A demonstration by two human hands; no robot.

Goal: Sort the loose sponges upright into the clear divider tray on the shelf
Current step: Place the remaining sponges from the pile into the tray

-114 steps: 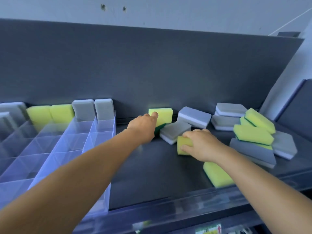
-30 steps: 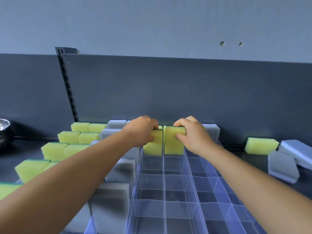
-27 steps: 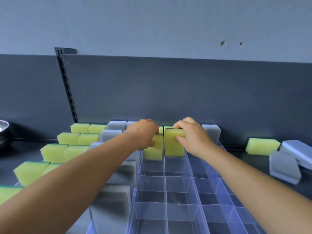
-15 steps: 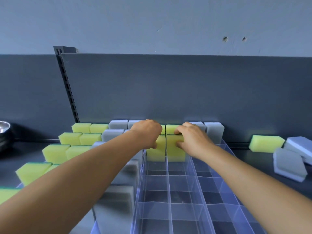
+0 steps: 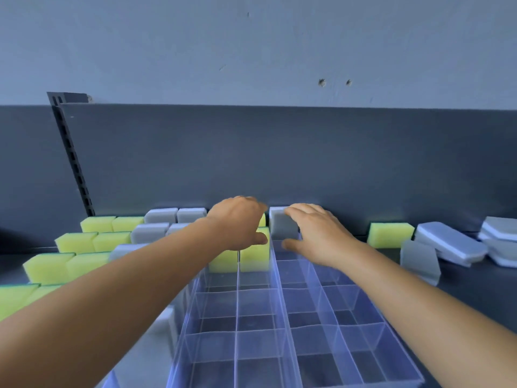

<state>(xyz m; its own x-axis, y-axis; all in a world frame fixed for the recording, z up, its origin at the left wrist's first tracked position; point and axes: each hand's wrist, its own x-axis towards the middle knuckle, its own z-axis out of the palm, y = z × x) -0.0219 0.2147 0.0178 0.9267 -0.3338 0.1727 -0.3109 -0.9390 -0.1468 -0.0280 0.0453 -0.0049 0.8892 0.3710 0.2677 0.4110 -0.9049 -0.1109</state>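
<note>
Sorting in progress. Two yellow sponges (image 5: 239,257) are seen standing upright, side by side, in the second row of the tray (image 5: 282,317) from the shelf's back edge. The left hand (image 5: 237,222) rests on their tops, fingers loosely spread and nothing held. The right hand (image 5: 316,231) hovers beside a grey sponge (image 5: 281,226) in the back row, fingers wide and empty. Filled rows of yellow and grey sponges (image 5: 92,242) occupy the tray's left part; the compartments toward the shelf's front edge stand empty. Loose sponges (image 5: 447,243) are left lying toward the shelf's right end, near a yellow one (image 5: 390,234). The task is judged roughly half done.
</note>
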